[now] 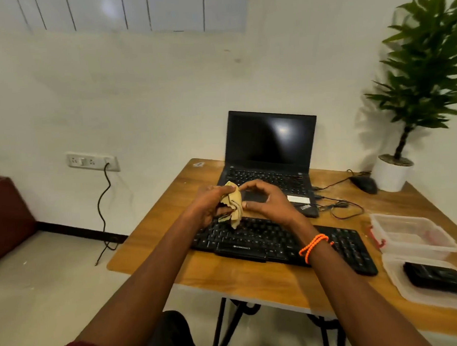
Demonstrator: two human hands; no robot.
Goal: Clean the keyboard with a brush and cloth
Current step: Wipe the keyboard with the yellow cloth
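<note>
A black keyboard (284, 245) lies across the wooden table (243, 280) in front of me. Above its left end my left hand (208, 207) grips a crumpled yellow cloth (233, 203). My right hand (266, 201), with an orange band on the wrist, is beside the cloth with curled fingers and its thumb touching the cloth's edge. Both hands hover over the keyboard's upper left part. No brush is in sight.
An open black laptop (268, 155) stands behind the keyboard, with a mouse (364, 183) and cables to its right. Two clear plastic containers (413, 236) sit at the right edge; the nearer one holds a black object (436, 277). A potted plant (416, 89) stands at the back right.
</note>
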